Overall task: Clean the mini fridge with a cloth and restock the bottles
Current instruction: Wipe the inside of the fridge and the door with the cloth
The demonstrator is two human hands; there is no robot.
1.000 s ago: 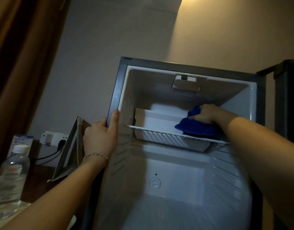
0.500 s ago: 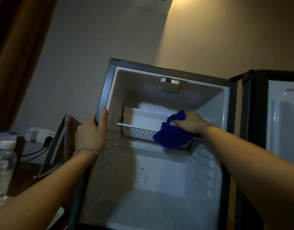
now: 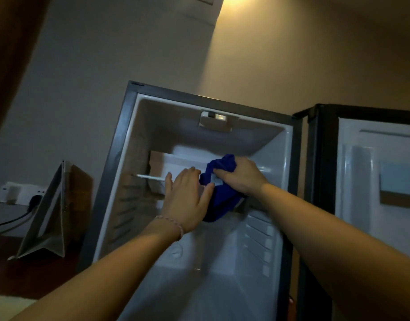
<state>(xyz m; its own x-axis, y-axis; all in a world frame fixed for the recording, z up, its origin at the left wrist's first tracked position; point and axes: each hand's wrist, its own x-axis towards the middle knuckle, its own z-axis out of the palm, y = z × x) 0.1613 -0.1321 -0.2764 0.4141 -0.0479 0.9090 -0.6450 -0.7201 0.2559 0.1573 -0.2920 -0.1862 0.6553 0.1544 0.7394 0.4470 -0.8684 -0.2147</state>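
Hands together at shelf (image 3: 150,178) edge, right hand (image 3: 240,177) gripping cloth (image 3: 219,200), left hand (image 3: 187,198) flat.

A folded tent card (image 3: 50,216) stands upright on the dark wooden bench (image 3: 25,274), just left of the appliance. Behind it, a white wall socket (image 3: 16,193) holds a black plug (image 3: 35,200) whose cable (image 3: 9,222) trails off left. A brown curtain (image 3: 11,54) hangs at upper left.
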